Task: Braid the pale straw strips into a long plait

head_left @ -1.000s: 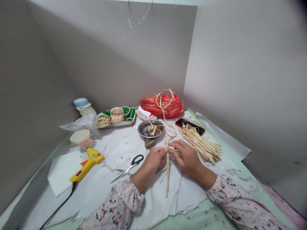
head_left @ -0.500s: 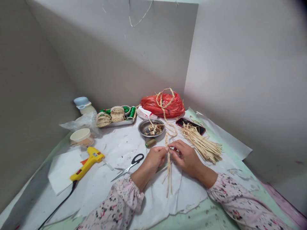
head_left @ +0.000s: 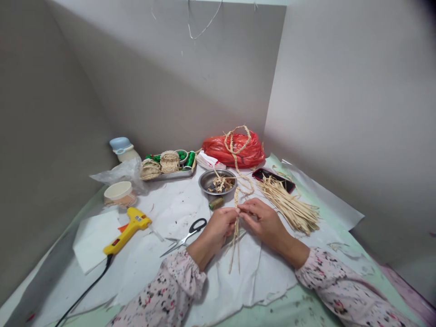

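A pale straw braid runs from the red plastic bag at the back down to my fingers. My left hand pinches it at the lower end of the plaited part. Opposite, my right hand has thumb and forefinger closed on the same spot. Loose straw strands hang below toward me, over the white paper. Right of my right hand lies a bundle of straw strips. Black-handled scissors rest beside my left wrist.
A metal bowl of scraps and a thread spool stand beyond my hands. To the left are a yellow glue gun, a paper cup and a tray of straw rolls and green thread. A phone lies at right.
The loose strand ends have swung left and drawn closer to my fingers. Both hands stay on the braid at nearly the same place. The view has shifted slightly.
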Motion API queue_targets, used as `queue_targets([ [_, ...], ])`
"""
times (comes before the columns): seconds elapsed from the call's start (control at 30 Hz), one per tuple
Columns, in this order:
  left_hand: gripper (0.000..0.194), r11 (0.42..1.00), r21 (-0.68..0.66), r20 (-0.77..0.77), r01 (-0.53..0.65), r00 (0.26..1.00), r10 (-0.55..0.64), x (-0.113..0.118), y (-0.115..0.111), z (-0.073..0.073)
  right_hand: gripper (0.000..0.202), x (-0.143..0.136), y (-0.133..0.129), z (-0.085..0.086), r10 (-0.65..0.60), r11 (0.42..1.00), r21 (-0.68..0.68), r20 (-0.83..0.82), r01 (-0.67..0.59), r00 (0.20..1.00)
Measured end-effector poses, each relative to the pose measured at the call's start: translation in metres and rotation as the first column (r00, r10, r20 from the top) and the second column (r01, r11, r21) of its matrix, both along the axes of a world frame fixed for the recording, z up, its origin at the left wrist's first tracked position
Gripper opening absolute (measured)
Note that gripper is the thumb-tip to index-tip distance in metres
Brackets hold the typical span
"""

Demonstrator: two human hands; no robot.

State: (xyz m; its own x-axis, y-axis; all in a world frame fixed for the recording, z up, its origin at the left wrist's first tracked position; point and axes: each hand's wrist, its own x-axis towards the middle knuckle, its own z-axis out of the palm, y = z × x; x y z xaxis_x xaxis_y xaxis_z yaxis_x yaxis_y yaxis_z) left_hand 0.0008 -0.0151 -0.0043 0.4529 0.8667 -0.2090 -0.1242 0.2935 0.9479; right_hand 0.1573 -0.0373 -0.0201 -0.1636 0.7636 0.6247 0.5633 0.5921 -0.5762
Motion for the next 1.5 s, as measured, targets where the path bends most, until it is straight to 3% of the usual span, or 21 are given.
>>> queue_targets([
  [0.2, 0.024, 1.000, 0.025, -0.061, -0.010, 0.998, 0.012, 0.000, 0.001, 0.000, 0.021, 0.006, 0.001, 0.005, -0.036, 0.999, 0.011, -0.001, 0.036, 0.999],
  [0.3, 0.025, 0.999, 0.030, -0.103, 0.021, 0.994, -0.018, 0.000, 0.001, -0.002, 0.021, 0.007, 0.002, 0.003, -0.090, 0.993, -0.071, 0.009, 0.090, 0.996],
  [0.43, 0.031, 0.999, 0.034, -0.130, 0.036, 0.991, -0.031, 0.001, 0.001, -0.004, 0.027, 0.005, 0.001, 0.001, 0.013, 0.952, -0.306, -0.027, -0.021, 1.000],
  [0.53, 0.032, 0.997, 0.071, -0.168, 0.036, 0.986, -0.024, 0.002, 0.002, -0.007, 0.028, 0.003, -0.001, 0.003, 0.101, 0.918, -0.380, -0.059, -0.115, 0.993],
  [0.7, 0.028, 0.982, 0.186, -0.295, 0.017, 0.955, 0.040, 0.003, 0.007, -0.012, 0.025, 0.005, 0.001, 0.001, 0.119, 0.918, -0.367, -0.104, -0.150, 0.987],
  [0.83, 0.026, 0.975, 0.221, -0.359, -0.004, 0.929, 0.085, 0.003, 0.008, -0.014, 0.022, 0.006, 0.003, -0.005, 0.048, 0.947, -0.318, -0.014, -0.050, 0.999],
  [0.93, 0.026, 0.977, 0.213, -0.353, -0.022, 0.931, 0.098, 0.003, 0.007, -0.012, 0.022, 0.005, 0.001, -0.006, -0.002, 0.963, -0.268, 0.078, 0.023, 0.997],
  [1.03, 0.023, 0.986, 0.167, -0.279, -0.016, 0.958, 0.063, 0.001, 0.006, -0.008, 0.023, 0.005, -0.001, -0.003, 0.009, 0.955, -0.296, 0.048, 0.006, 0.999],
  [1.13, 0.018, 0.994, 0.113, -0.199, 0.000, 0.980, 0.023, -0.003, 0.006, -0.003, 0.032, 0.009, 0.001, 0.000, 0.045, 0.912, -0.400, -0.124, -0.092, 0.991],
  [1.23, 0.018, 0.997, 0.077, -0.164, 0.007, 0.986, 0.005, -0.006, 0.007, -0.002, 0.047, 0.015, 0.005, 0.001, 0.066, 0.795, -0.533, -0.400, -0.291, 0.914],
  [1.33, 0.019, 0.997, 0.066, -0.161, 0.027, 0.987, -0.016, -0.005, 0.006, -0.002, 0.044, 0.018, 0.008, 0.003, 0.083, 0.682, -0.552, -0.593, -0.480, 0.801],
  [1.4, 0.019, 0.997, 0.066, -0.170, 0.044, 0.985, -0.032, -0.002, 0.004, -0.001, 0.037, 0.017, 0.008, 0.005, 0.135, 0.661, -0.542, -0.594, -0.519, 0.793],
  [1.5, 0.023, 0.993, 0.080, -0.194, 0.081, 0.979, -0.064, 0.003, 0.000, 0.002, 0.034, 0.014, 0.005, 0.010, 0.221, 0.681, -0.547, -0.479, -0.487, 0.849],
])
